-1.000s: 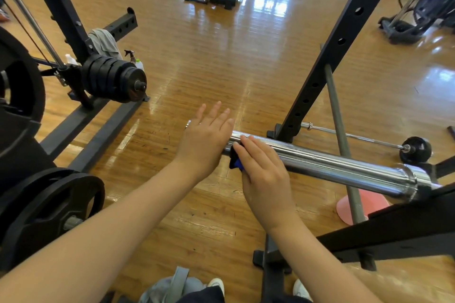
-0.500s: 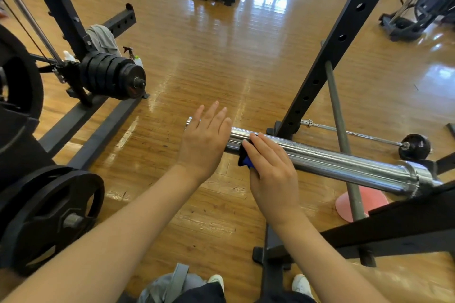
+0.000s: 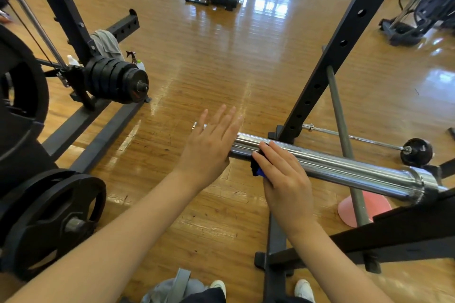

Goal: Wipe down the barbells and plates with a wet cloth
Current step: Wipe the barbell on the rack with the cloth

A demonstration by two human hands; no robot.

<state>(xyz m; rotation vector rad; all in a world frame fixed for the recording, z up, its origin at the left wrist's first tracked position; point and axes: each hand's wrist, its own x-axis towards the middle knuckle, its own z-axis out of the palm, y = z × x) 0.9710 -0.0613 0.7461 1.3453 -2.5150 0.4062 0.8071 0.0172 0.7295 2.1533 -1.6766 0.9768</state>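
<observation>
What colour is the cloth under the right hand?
Blue with a dark part; the cloth peeks from under the right hand, head view.

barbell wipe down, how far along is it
In hand: the right hand presses a blue cloth on the chrome barbell sleeve near its free end, while the left hand rests flat there. Nothing visibly shows which parts are already wiped. Probably left: the stacked plates, the large plate and the small barbell on the floor.
</observation>
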